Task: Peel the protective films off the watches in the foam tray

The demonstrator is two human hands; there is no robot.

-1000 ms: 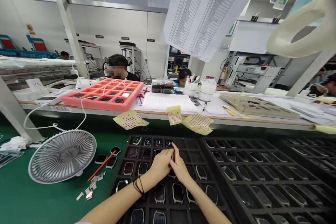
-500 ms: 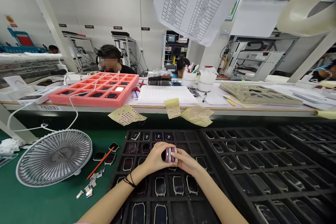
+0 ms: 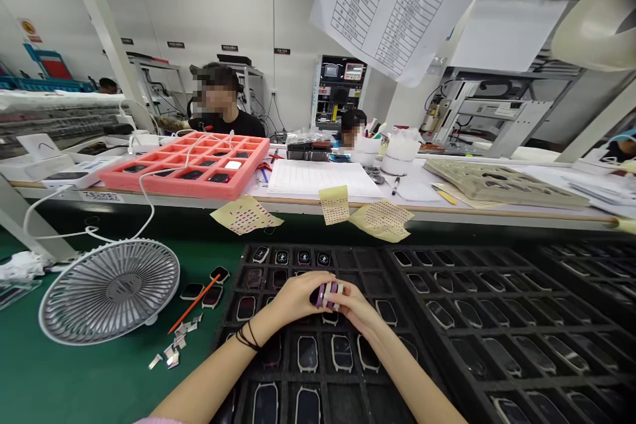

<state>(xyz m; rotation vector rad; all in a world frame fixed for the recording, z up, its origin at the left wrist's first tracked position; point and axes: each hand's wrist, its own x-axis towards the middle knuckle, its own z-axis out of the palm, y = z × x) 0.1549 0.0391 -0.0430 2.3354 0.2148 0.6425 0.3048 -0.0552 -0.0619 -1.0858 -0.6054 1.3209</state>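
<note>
A small stack of purple and pale watch cases (image 3: 328, 295) is held above the middle of a black foam tray (image 3: 348, 389). My left hand (image 3: 299, 297) wraps round the stack from the left, with dark bands on its wrist. From the right, the fingers of my right hand (image 3: 355, 307) close on the same stack. Under and around both hands, watches (image 3: 307, 353) lie in the tray's compartments, some with lit faces in the back row. The fingers hide part of the stack.
At the left stand a grey fan (image 3: 112, 291), an orange stick (image 3: 193, 303) and small silver pieces (image 3: 173, 348). A second black tray (image 3: 477, 331) adjoins on the right. A pink tray (image 3: 228, 189) sits on the shelf ahead. Behind it is a person (image 3: 238, 120).
The whole view has shifted slightly, so things appear a little further right. Both hands still hold the stack, which looks slightly turned. The person behind the shelf sits higher in view.
</note>
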